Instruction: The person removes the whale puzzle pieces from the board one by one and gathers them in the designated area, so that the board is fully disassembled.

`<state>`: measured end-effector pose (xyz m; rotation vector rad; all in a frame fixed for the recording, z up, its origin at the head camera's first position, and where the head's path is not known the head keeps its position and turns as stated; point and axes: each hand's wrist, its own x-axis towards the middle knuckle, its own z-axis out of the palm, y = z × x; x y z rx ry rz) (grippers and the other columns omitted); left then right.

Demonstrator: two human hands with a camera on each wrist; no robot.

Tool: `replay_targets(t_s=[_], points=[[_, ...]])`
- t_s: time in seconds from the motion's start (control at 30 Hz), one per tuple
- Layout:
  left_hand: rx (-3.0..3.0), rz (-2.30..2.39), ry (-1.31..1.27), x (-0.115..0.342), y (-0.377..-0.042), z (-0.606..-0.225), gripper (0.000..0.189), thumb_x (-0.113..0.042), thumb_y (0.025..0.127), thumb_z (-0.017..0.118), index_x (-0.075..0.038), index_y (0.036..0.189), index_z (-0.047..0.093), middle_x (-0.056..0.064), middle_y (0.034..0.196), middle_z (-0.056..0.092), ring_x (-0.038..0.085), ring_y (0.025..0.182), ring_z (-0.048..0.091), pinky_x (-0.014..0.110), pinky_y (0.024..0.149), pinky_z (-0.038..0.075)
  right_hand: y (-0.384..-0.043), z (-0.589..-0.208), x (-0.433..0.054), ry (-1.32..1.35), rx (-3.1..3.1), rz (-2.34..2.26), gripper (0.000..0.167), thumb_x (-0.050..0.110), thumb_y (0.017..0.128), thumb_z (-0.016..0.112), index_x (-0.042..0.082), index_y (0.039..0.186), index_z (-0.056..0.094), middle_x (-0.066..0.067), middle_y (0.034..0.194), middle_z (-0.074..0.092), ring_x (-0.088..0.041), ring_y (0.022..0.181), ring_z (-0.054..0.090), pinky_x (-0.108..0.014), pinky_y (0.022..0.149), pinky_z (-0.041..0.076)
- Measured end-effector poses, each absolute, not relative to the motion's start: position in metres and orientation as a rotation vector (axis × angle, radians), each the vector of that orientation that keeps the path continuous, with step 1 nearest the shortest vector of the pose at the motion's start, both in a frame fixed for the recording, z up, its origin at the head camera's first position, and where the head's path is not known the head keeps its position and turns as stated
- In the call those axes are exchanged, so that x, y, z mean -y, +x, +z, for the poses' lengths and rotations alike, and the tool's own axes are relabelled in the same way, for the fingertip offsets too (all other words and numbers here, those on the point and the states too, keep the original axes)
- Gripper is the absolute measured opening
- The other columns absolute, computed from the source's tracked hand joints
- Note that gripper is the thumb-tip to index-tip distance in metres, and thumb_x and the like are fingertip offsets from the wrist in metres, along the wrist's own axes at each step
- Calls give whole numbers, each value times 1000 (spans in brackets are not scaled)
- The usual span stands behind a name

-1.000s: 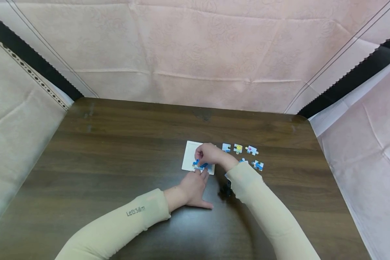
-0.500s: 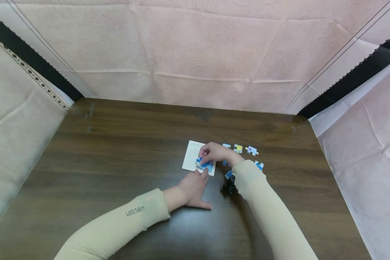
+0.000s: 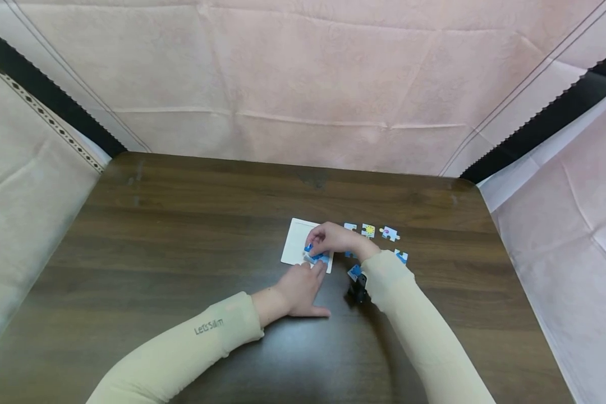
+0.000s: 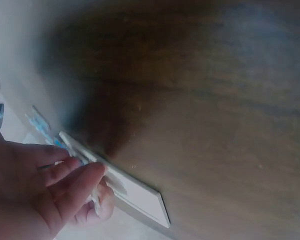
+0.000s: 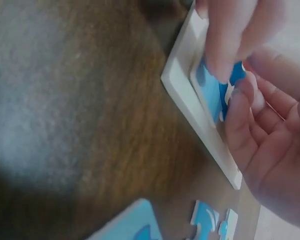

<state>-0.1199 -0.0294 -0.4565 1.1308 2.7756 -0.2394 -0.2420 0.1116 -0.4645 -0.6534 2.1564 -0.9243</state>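
A white puzzle tray (image 3: 294, 241) lies on the table under both hands. My right hand (image 3: 331, 238) pinches a blue-and-white jigsaw piece (image 5: 236, 75) between thumb and fingers, low over the tray. A light blue jigsaw piece (image 5: 209, 92) lies inside the tray's near corner, right beside the pinched one. With fingers extended, my left hand (image 3: 299, 290) reaches to the tray's near edge, its fingertips by the light blue piece. In the right wrist view, the left fingers (image 5: 227, 37) come down onto that piece. Fingers partly hide the place where the two pieces meet.
Several loose jigsaw pieces lie right of the tray, among them a yellow-patterned piece (image 3: 368, 230), a white-and-pink piece (image 3: 389, 233) and a blue piece (image 3: 354, 272) near the right wrist. A black wrist camera (image 3: 358, 289) sits under the right forearm. Pale cloth (image 3: 303, 84) surrounds the brown table (image 3: 182, 224).
Over the last second my right hand has shifted slightly right over the tray, still pinching the jigsaw piece. The tray moved a touch right, then back. My left hand has barely moved.
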Motion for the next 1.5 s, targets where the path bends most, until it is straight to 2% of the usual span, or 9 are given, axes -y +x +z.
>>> replay_targets(t_s=[0.1, 0.17, 0.3, 0.4, 0.6, 0.8, 1.03, 1.17, 1.5], points=[[-2798, -217, 1137, 30, -120, -458, 93, -77, 78, 44, -2, 134, 48, 7, 124, 50, 19, 89, 57, 26, 70, 51, -242, -464, -108, -651, -2177, -904, 8, 11, 84, 68, 4, 87, 69, 4, 65, 55, -10, 60, 47, -21, 59, 43], [-2796, -220, 1134, 31, -120, -459, 93, -76, 79, 44, -2, 135, 47, 8, 126, 49, 19, 94, 56, 25, 71, 51, -241, -464, -106, -646, -2194, -890, 8, 11, 83, 69, 3, 85, 69, 4, 63, 55, -9, 59, 47, -20, 57, 43], [-2770, -253, 1115, 33, -120, -462, 94, -76, 80, 42, -4, 140, 42, 9, 143, 43, 21, 116, 50, 24, 80, 50, -241, -463, -101, -641, -2229, -846, 9, 11, 83, 69, 2, 84, 68, 5, 62, 53, -7, 58, 46, -19, 55, 42], [-2759, -249, 1093, 33, -119, -465, 96, -77, 79, 41, -5, 142, 38, 8, 150, 36, 21, 128, 42, 25, 85, 49, -240, -461, -99, -651, -2252, -810, 9, 11, 82, 70, 2, 84, 68, 6, 62, 52, -7, 57, 46, -18, 54, 40], [-2779, -218, 1072, 30, -118, -464, 100, -79, 75, 44, -4, 141, 39, 9, 148, 38, 21, 125, 45, 27, 83, 51, -240, -459, -98, -719, -2276, -745, 5, 10, 82, 70, 5, 81, 68, 3, 64, 55, -9, 61, 49, -19, 60, 40], [-2744, -209, 1063, 30, -119, -463, 100, -79, 76, 44, -5, 142, 38, 9, 149, 37, 21, 130, 41, 26, 89, 49, -241, -458, -98, -753, -2272, -718, 5, 11, 83, 70, 7, 81, 68, 3, 67, 57, -10, 64, 50, -20, 63, 42], [-2727, -273, 1071, 30, -121, -462, 101, -80, 76, 42, -5, 143, 37, 9, 150, 35, 18, 122, 45, 23, 84, 49, -242, -447, -94, -769, -2253, -1000, 9, 13, 85, 68, 5, 84, 65, 3, 65, 49, -12, 62, 44, -23, 59, 39], [-2699, -271, 1051, 30, -122, -462, 101, -80, 76, 41, -6, 145, 33, 9, 152, 32, 18, 126, 43, 22, 86, 48, -242, -438, -89, -723, -2259, -1101, 9, 14, 85, 68, 5, 85, 65, 3, 67, 51, -12, 62, 45, -23, 58, 41], [-2703, -292, 1031, 29, -121, -463, 102, -81, 75, 40, -7, 145, 34, 7, 152, 31, 17, 125, 43, 23, 80, 50, -242, -440, -96, -582, -2291, -1042, 12, 16, 85, 69, 4, 87, 66, 3, 66, 52, -13, 63, 46, -22, 59, 42]])
